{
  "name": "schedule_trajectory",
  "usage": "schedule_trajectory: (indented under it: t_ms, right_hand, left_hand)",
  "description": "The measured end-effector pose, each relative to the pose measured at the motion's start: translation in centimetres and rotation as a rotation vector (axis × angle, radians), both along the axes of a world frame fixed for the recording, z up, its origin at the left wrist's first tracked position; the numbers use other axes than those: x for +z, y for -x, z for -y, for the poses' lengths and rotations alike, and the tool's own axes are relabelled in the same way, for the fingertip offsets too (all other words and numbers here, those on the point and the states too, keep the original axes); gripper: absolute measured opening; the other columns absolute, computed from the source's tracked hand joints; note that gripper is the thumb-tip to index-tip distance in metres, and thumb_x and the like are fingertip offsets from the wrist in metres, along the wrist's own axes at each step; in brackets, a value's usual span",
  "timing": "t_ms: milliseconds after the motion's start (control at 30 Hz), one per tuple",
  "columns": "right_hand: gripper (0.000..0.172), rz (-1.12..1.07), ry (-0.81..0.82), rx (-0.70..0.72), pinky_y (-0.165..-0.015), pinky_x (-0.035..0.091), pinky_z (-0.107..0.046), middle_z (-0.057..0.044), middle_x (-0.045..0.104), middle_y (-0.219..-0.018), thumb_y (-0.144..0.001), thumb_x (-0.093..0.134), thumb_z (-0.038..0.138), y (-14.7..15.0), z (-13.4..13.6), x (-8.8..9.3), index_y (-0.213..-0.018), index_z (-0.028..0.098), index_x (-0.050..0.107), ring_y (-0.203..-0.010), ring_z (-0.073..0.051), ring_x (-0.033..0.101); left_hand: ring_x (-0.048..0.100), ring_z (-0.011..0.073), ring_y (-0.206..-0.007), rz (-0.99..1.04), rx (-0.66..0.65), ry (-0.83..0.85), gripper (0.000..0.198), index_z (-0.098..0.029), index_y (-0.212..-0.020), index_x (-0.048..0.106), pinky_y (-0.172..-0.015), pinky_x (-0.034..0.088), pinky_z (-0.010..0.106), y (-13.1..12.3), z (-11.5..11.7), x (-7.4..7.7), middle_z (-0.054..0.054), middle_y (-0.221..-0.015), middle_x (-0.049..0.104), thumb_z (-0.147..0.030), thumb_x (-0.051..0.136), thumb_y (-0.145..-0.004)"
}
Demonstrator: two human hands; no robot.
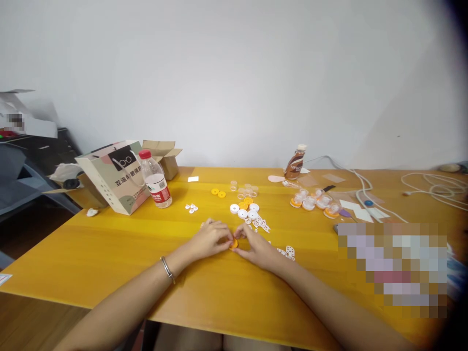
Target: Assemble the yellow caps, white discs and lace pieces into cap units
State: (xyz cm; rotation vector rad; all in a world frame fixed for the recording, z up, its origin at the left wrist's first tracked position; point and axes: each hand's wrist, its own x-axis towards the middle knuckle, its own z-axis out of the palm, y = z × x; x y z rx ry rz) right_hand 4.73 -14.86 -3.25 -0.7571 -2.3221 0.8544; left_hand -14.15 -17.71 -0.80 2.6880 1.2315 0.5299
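Note:
Between my two hands, low over the table, is a small orange disc (pixel 234 244). My left hand (pixel 214 239) grips its left side with fingertips and thumb, a metal bangle on that wrist. On the right side, my right hand (pixel 254 246) pinches the same disc. Just beyond my hands lie white round discs (pixel 243 213) and orange discs (pixel 248 200). White flat cut-out pieces (pixel 261 224) are spread beside them, and more cut-out pieces (pixel 290 251) lie near my right forearm. Clear cylindrical cups (pixel 247 191) stand behind the discs.
Small white pegs (pixel 192 208) lie left of the discs. A water bottle (pixel 157 187), a paper bag (pixel 127 187) and a cardboard box (pixel 166 158) stand at the left. A brown drink bottle (pixel 294 165), orange-based clear assemblies (pixel 309 202) and white cables (pixel 360 183) are at the right.

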Motion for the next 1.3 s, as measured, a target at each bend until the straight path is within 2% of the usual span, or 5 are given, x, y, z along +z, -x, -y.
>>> schedule_trajectory:
  t_ms: [267, 600, 867, 1067, 1300]
  right_hand:
    - [0.02, -0.008, 0.01, 0.006, -0.08, 0.042, -0.033, -0.003, 0.054, -0.09, -0.074, 0.054, 0.02, 0.2, 0.0, 0.0, -0.09, 0.022, 0.042, -0.085, -0.017, 0.052]
    - [0.021, -0.007, 0.015, 0.006, -0.08, 0.042, -0.034, -0.003, 0.053, -0.091, -0.074, 0.054, 0.019, 0.1, 0.1, 0.1, -0.09, 0.022, 0.042, -0.086, -0.017, 0.052]
    - [0.021, -0.003, 0.023, 0.006, -0.081, 0.043, -0.035, -0.003, 0.054, -0.092, -0.073, 0.054, 0.02, 0.1, 0.2, 0.1, -0.091, 0.021, 0.043, -0.088, -0.018, 0.053]
    - [0.027, -0.085, 0.023, -0.008, -0.084, 0.042, -0.037, -0.005, 0.055, -0.096, -0.071, 0.057, 0.019, 0.2, -0.1, 0.0, -0.096, 0.021, 0.047, -0.092, -0.018, 0.052]
    - [0.025, -0.349, 0.429, 0.028, -0.077, 0.048, -0.031, -0.001, 0.06, -0.084, -0.072, 0.059, 0.029, 0.6, -0.7, -0.1, -0.093, 0.02, 0.049, -0.078, -0.012, 0.059]
  left_hand:
    - [0.053, 0.0151, -0.081, 0.089, 0.14, 0.081, 0.012, -0.02, -0.078, 0.058, -0.075, 0.032, 0.028, -0.6, 0.0, -0.1, -0.001, -0.083, 0.061, -0.03, 0.053, -0.079]
    - [0.055, 0.0154, -0.08, 0.128, 0.165, 0.081, 0.01, -0.019, -0.076, 0.059, -0.074, 0.036, 0.027, -0.7, 0.0, -0.4, 0.0, -0.079, 0.06, -0.027, 0.055, -0.077]
    - [0.055, 0.0154, -0.077, -0.01, 0.157, 0.095, 0.009, -0.02, -0.075, 0.06, -0.069, 0.032, 0.026, -0.7, -0.1, -0.2, -0.001, -0.078, 0.061, -0.027, 0.054, -0.077]
    - [0.054, 0.016, -0.08, -0.024, 0.135, -0.004, 0.014, -0.02, -0.079, 0.059, -0.072, 0.029, 0.029, -0.7, 0.0, -0.1, 0.0, -0.08, 0.061, -0.03, 0.05, -0.08]
    - [0.052, 0.0142, -0.081, 0.126, 0.131, -0.111, 0.016, -0.02, -0.086, 0.06, -0.076, 0.03, 0.03, -0.9, -0.1, 0.7, 0.002, -0.086, 0.061, -0.03, 0.048, -0.083]
